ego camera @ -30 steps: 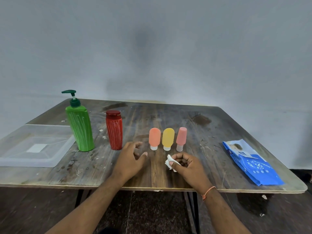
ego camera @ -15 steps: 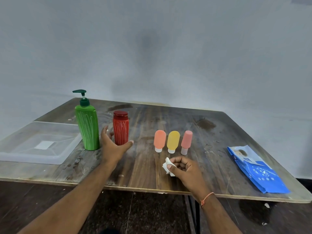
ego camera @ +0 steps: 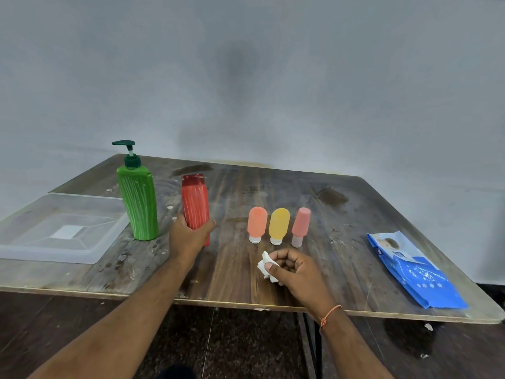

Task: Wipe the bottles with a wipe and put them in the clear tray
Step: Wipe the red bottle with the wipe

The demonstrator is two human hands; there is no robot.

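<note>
- Red bottle [ego camera: 194,203] stands mid-table, blurred, gripped low by the left hand [ego camera: 188,236].
- Right hand [ego camera: 295,269] pinches a crumpled white wipe [ego camera: 266,265].
- Green pump bottle [ego camera: 138,203] stands beside the clear tray [ego camera: 41,253]; 3 small tubes [ego camera: 278,225] stand right of the red bottle.

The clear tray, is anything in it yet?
Empty: through the clear tray only its bare floor shows; all five bottles stand outside it on the table.

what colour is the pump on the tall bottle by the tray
Dark green pump on the green bottle, seen in the head view.
</note>
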